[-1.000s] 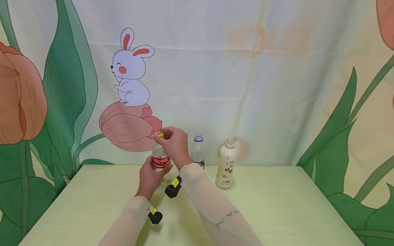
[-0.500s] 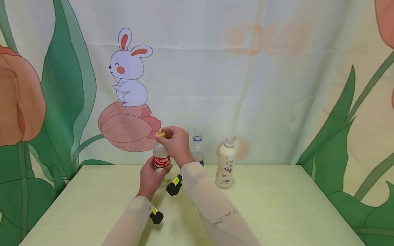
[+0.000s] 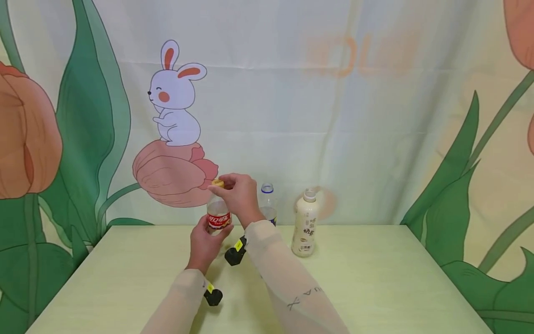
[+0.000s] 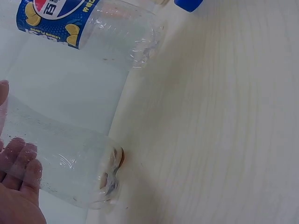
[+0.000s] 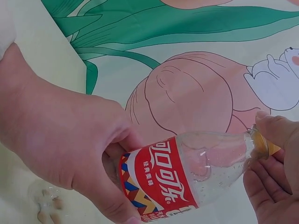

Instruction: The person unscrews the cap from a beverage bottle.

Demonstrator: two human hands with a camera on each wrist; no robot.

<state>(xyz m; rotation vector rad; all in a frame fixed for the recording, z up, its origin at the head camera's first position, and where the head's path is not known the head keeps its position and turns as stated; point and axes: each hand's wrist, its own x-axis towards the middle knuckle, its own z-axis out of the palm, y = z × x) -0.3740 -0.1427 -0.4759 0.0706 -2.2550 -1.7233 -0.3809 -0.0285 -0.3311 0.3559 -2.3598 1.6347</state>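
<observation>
My left hand (image 3: 204,246) grips a clear plastic cola bottle (image 3: 219,220) round its red label, holding it upright. In the left wrist view, the clear lower part of this bottle (image 4: 70,163) shows beside the fingers; whether its base touches the table I cannot tell. At the bottle's mouth is a yellow bottle cap (image 3: 217,183), pinched between the thumb and fingers of my right hand (image 3: 242,197). The right wrist view shows the cap (image 5: 262,142) on the neck, partly covered by the fingers.
An uncapped clear bottle with a blue label (image 4: 56,18) stands just right of the hands, partly behind the right arm. Further right is an uncapped cream-coloured bottle (image 3: 305,227). A blue cap (image 4: 188,3) appears at the left wrist view's top. A printed curtain (image 3: 267,106) hangs behind the table (image 3: 367,278).
Very little differs. Both hands keep their holds on the bottle and the cap, while the head view shifts slightly.
</observation>
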